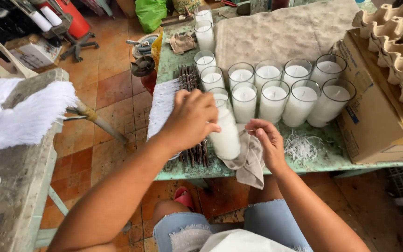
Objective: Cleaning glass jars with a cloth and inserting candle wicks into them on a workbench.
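The green worktable [276, 165] carried glass candle jars [285, 93], a grey cloth sheet [285, 32], a cardboard box [374, 121], white wick scraps [302, 147] and a beige rag [250, 165].

Brown cardboard box [374, 116] at table's right edge

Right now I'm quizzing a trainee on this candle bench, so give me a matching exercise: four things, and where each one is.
Things:
1. glass candle
2. grey rag
3. cardboard box
4. wax shavings

Places:
A. on the table's right end
B. gripped in the left hand
C. under the right hand, hanging over the table edge
D. loose on the table in front of the candle rows

Pairs: 1-B, 2-C, 3-A, 4-D
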